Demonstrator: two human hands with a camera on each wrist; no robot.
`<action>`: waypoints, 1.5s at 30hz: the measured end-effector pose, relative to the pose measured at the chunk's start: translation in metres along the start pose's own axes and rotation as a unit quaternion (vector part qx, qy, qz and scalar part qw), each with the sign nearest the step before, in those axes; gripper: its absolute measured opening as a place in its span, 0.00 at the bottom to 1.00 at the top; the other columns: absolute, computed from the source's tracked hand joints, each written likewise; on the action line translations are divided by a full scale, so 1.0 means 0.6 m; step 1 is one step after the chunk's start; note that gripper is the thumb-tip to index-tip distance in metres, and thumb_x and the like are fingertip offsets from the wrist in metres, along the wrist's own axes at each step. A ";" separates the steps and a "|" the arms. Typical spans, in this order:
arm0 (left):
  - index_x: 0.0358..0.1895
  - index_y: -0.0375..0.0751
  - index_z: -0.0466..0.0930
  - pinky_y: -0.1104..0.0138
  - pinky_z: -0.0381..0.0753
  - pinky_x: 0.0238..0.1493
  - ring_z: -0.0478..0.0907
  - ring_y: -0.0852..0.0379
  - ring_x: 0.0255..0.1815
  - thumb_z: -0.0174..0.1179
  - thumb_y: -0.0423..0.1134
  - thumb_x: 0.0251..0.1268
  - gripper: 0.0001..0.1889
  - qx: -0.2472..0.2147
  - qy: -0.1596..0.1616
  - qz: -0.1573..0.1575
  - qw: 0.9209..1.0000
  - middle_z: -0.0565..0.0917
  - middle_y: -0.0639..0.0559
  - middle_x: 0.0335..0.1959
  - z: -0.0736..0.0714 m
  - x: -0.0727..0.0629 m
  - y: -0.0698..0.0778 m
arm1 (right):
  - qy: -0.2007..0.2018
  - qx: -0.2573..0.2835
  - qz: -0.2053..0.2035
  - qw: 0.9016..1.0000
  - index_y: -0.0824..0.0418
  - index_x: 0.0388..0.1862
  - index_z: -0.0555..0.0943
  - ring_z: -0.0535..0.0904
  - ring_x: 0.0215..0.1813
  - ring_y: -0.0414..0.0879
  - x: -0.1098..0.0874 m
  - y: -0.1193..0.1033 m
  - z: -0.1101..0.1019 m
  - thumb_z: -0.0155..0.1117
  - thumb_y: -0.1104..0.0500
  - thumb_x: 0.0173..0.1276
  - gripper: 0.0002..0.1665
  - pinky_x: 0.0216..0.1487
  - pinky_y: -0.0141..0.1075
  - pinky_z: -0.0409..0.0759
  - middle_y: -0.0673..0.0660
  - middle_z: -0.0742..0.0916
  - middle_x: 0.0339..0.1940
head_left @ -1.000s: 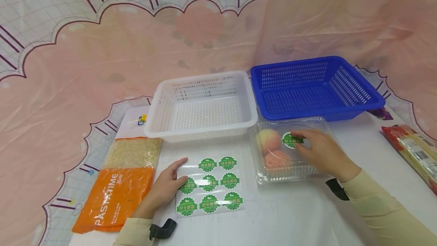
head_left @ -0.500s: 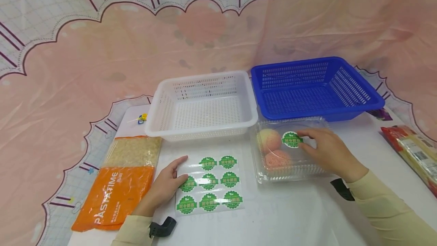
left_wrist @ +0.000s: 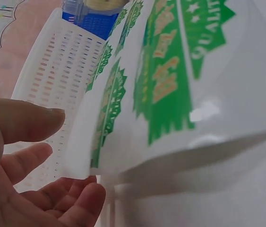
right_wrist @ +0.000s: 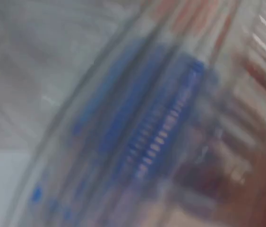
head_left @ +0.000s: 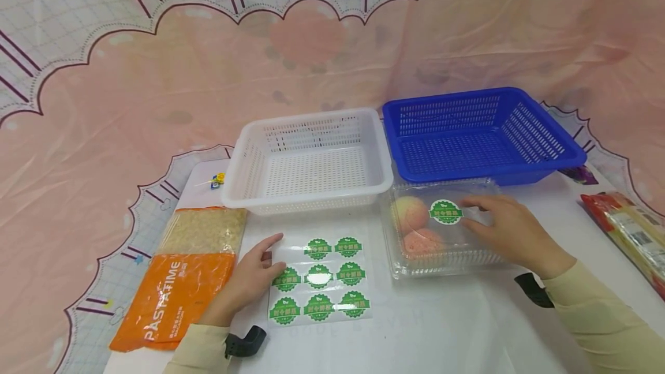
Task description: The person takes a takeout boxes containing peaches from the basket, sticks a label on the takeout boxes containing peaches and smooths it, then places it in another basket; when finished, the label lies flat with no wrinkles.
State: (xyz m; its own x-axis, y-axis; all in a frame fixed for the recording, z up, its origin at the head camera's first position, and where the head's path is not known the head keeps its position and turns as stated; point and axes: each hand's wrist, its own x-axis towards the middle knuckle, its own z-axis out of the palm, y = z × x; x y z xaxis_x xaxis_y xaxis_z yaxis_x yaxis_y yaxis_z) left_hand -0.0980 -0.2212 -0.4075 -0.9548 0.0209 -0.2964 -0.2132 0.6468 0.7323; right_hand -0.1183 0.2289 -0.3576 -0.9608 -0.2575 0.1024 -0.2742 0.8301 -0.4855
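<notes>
In the head view, my left hand (head_left: 249, 279) is at the left edge of a sheet of green round stickers (head_left: 292, 254). The left wrist view shows the thumb (left_wrist: 33, 120) apart from the sheet's corner, with the other fingers at or under its edge. Over a clear plastic clamshell box (head_left: 441, 267) hovers my right hand (head_left: 514, 235), thumb and forefinger parted. Left of those fingertips, one green sticker (head_left: 445, 212) lies on the box lid. Two round pink-and-yellow fruits (head_left: 410, 214), peach-like, sit inside. The right wrist view is blurred, looking through clear ribbed plastic.
A white basket (head_left: 306, 198) and a blue basket (head_left: 483, 169) stand behind, side by side. An orange pasta bag (head_left: 192, 293) lies at left, near a small yellow-and-blue item (head_left: 216, 181). At right lies a red-and-yellow packet (head_left: 626, 229).
My right hand has let go of the sticker and drawn back to the right, leaving it on the lid. My left hand's fingers have shifted slightly at the sheet's edge.
</notes>
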 end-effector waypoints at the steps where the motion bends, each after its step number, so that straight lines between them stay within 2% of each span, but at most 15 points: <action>1: 0.76 0.47 0.64 0.43 0.73 0.63 0.71 0.36 0.64 0.61 0.38 0.70 0.32 0.001 0.001 0.000 1.000 0.67 0.32 0.71 -0.001 0.000 0.000 | -0.002 -0.001 0.002 1.000 0.68 0.62 0.79 0.71 0.63 0.71 -0.001 0.001 -0.001 0.67 0.55 0.70 0.26 0.62 0.69 0.66 0.70 0.81 0.60; 5: 0.76 0.45 0.63 0.43 0.72 0.63 0.69 0.33 0.66 0.61 0.39 0.70 0.32 0.000 0.002 0.007 1.000 0.65 0.32 0.72 -0.005 0.000 0.001 | 0.000 -0.006 0.004 1.000 0.68 0.63 0.78 0.73 0.61 0.69 -0.006 0.009 -0.004 0.67 0.52 0.70 0.28 0.59 0.68 0.69 0.70 0.82 0.59; 13: 0.76 0.45 0.63 0.38 0.58 0.70 0.54 0.35 0.76 0.60 0.38 0.71 0.31 0.017 0.008 0.038 0.999 0.60 0.39 0.77 -0.010 -0.002 0.007 | 0.000 -0.007 0.014 1.000 0.65 0.65 0.77 0.68 0.65 0.72 -0.017 0.025 -0.009 0.68 0.53 0.69 0.30 0.60 0.71 0.66 0.73 0.78 0.63; 21: 0.75 0.47 0.65 0.37 0.56 0.71 0.55 0.37 0.77 0.62 0.40 0.70 0.31 -0.007 0.000 0.065 0.998 0.63 0.42 0.76 0.002 -0.009 0.032 | 0.041 -0.007 -0.023 0.999 0.68 0.63 0.77 0.67 0.66 0.72 -0.026 0.041 -0.012 0.72 0.57 0.65 0.30 0.59 0.71 0.67 0.72 0.77 0.64; 27: 0.76 0.45 0.63 0.42 0.57 0.72 0.56 0.38 0.76 0.64 0.40 0.69 0.34 -0.021 -0.011 0.095 0.995 0.62 0.42 0.76 0.020 -0.006 0.047 | 0.025 0.022 0.001 0.999 0.70 0.66 0.73 0.61 0.68 0.77 -0.030 0.061 -0.015 0.73 0.54 0.64 0.37 0.59 0.75 0.62 0.75 0.67 0.72; 30: 0.77 0.44 0.61 0.44 0.57 0.73 0.56 0.38 0.76 0.65 0.40 0.68 0.36 -0.038 -0.021 0.119 0.992 0.61 0.43 0.77 0.030 -0.003 0.053 | 0.022 0.034 0.009 0.999 0.71 0.69 0.70 0.61 0.67 0.79 -0.032 0.072 -0.017 0.73 0.52 0.64 0.41 0.56 0.76 0.64 0.77 0.64 0.72; 33: 0.77 0.43 0.60 0.45 0.56 0.73 0.56 0.38 0.76 0.66 0.40 0.66 0.38 -0.055 -0.032 0.139 0.988 0.60 0.44 0.78 0.040 -0.001 0.061 | 0.009 0.054 0.017 0.998 0.70 0.74 0.64 0.63 0.66 0.78 -0.036 0.082 -0.019 0.72 0.51 0.66 0.45 0.55 0.74 0.67 0.77 0.64 0.72; 36: 0.78 0.45 0.59 0.43 0.57 0.73 0.55 0.39 0.77 0.68 0.43 0.64 0.41 -0.059 -0.036 0.146 0.987 0.59 0.45 0.78 0.051 0.000 0.071 | -0.031 0.076 0.048 0.995 0.65 0.80 0.53 0.64 0.65 0.79 -0.040 0.090 -0.021 0.66 0.48 0.71 0.50 0.54 0.72 0.71 0.78 0.62 0.74; 39: 0.79 0.49 0.58 0.40 0.57 0.72 0.54 0.41 0.78 0.69 0.46 0.63 0.42 -0.054 -0.039 0.143 0.987 0.59 0.47 0.78 0.062 0.001 0.083 | -0.067 0.092 0.072 0.991 0.60 0.83 0.44 0.65 0.64 0.82 -0.045 0.098 -0.022 0.61 0.45 0.74 0.51 0.53 0.71 0.73 0.80 0.59 0.74; 45: 0.79 0.54 0.58 0.37 0.62 0.67 0.57 0.39 0.76 0.68 0.51 0.62 0.43 -0.047 -0.057 0.144 0.987 0.61 0.46 0.77 0.083 0.005 0.108 | -0.109 0.113 0.085 0.984 0.58 0.83 0.40 0.64 0.63 0.84 -0.047 0.108 -0.023 0.56 0.45 0.78 0.49 0.50 0.71 0.74 0.85 0.59 0.71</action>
State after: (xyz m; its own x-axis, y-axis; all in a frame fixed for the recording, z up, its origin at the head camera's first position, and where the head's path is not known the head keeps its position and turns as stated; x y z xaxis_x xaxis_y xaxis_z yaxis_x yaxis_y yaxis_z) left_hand -0.1042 -0.1413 -0.3916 -0.9504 0.2825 -0.1305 0.0405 0.5281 0.8482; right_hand -0.1094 0.2965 -0.3800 -0.9538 -0.2444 -0.1746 -0.0696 0.7453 -0.6631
